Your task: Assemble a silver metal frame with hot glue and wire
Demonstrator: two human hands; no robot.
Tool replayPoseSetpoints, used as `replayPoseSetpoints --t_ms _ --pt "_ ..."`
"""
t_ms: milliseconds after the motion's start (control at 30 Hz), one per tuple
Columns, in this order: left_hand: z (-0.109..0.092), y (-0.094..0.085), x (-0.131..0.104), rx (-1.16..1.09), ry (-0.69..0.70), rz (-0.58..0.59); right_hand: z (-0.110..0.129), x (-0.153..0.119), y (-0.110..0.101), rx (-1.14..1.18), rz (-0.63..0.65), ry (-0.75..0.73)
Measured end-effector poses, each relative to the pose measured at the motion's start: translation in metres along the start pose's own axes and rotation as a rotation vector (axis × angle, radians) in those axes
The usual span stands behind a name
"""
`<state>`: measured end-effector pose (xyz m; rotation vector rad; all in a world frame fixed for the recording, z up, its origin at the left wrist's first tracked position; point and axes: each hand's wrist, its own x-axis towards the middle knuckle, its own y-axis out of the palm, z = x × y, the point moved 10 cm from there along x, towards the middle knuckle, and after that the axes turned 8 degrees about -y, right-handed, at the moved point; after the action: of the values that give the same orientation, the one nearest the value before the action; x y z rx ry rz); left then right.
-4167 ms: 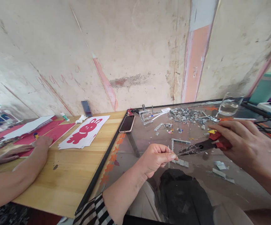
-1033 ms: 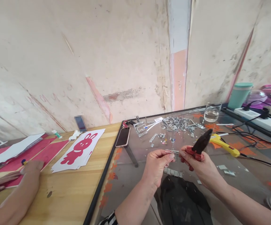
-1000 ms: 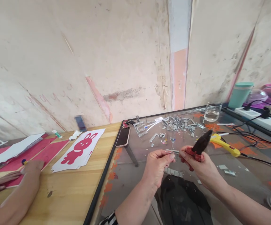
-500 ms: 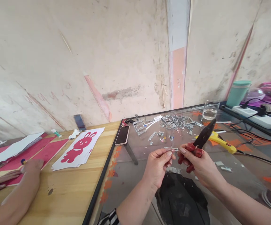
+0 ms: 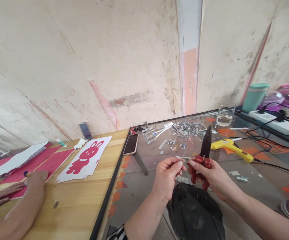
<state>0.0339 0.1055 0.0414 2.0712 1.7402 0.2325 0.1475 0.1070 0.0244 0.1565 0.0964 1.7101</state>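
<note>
My left hand [image 5: 166,176] is closed in a pinch, thumb against forefinger, on a thin wire [image 5: 184,159]. The wire's fine ends stick out towards my other hand. Wrapped around the red handles of a pair of pliers [image 5: 206,146] is my right hand [image 5: 218,180]; the dark pointed jaws face up and away. My right thumb tip is close to the wire, but whether it touches I cannot tell. Just behind my fingers lie small grey metal strips [image 5: 163,144]. Below my hands is a round black sheet [image 5: 196,211].
A pile of metal scraps [image 5: 188,129] lies near the wall, with a phone [image 5: 130,144] to its left. To the right are a yellow glue gun [image 5: 232,149] with cable, a glass [image 5: 225,116] and a power strip [image 5: 276,123]. Another person's hand [image 5: 35,181] works at left beside rabbit cutouts [image 5: 86,156].
The pliers have turned in my right hand, so their jaws point more upright and further left. My left hand keeps its pinch on the wire.
</note>
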Motion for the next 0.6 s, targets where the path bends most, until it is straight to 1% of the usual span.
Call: replayPoseSetpoints --t_ms 133,300,400,500,600 --pt "-0.001 -0.004 0.0 0.042 0.021 -0.035 -0.001 -0.003 0.001 -0.063 0.034 0.018" --pt "0.0 -0.006 -0.001 0.144 0.021 -0.071 0.008 -0.003 -0.008 -0.176 -0.043 -0.02" --pt "-0.004 -0.005 -0.003 0.227 0.063 -0.089 0.011 -0.002 -0.01 -0.205 -0.063 -0.05" --pt "-0.006 -0.005 -0.005 0.268 0.083 -0.111 0.017 -0.002 -0.009 -0.253 -0.053 -0.126" --pt "-0.001 -0.005 -0.003 0.22 0.028 -0.102 0.03 -0.003 -0.007 -0.344 -0.048 -0.28"
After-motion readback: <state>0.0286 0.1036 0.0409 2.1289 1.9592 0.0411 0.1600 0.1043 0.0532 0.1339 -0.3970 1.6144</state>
